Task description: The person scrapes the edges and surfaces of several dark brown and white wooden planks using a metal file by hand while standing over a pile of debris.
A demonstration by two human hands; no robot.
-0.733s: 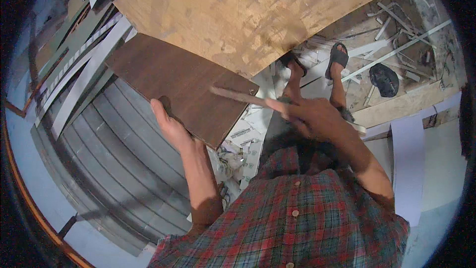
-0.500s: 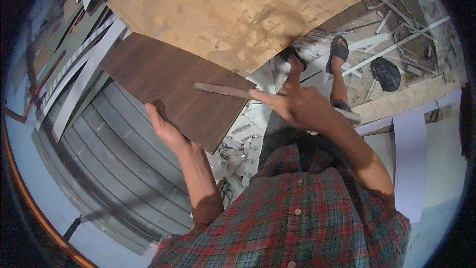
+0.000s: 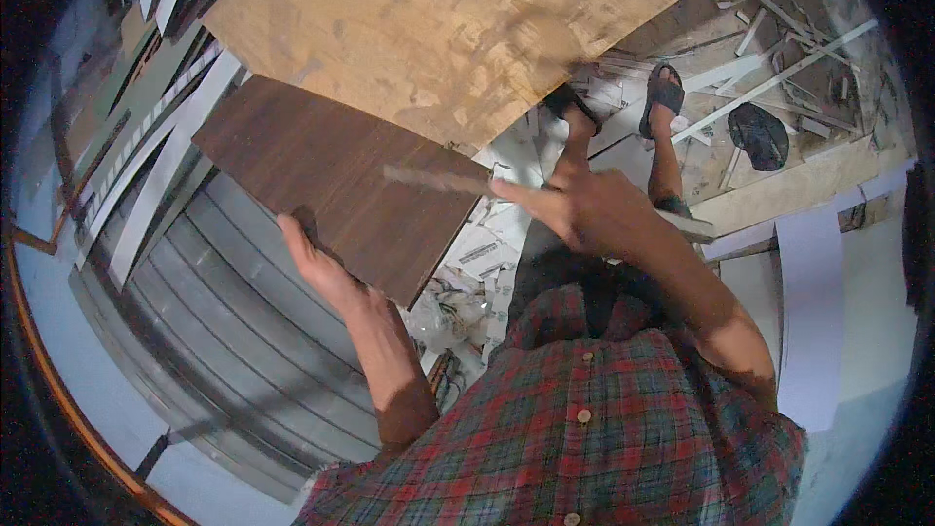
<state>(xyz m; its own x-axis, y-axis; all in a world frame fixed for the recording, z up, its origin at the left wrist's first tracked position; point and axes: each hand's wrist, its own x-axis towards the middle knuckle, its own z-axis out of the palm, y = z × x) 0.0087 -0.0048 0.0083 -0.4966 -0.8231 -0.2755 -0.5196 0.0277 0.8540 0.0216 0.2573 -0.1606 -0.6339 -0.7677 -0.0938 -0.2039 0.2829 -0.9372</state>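
Observation:
A dark brown wood-grain board lies tilted in front of me, its far edge against the plywood top. My left hand grips the board's near left edge, thumb on the upper face and the other fingers hidden underneath. My right hand is closed round a long, flat, file-like tool, index finger stretched along it. The tool's front part is smeared by motion and crosses the board's right edge. A pale end shows behind the right wrist; contact with the edge cannot be made out.
Grey ribbed panels lie at the left, with pale strips leaning above them. My sandalled feet stand beyond the board, near scrap strips and a black plastic bag. White sheets are at the right; litter lies below the board.
The board and my left hand have shifted slightly left and down in the view. My right hand stays near the board's right edge, and the tool looks more blurred.

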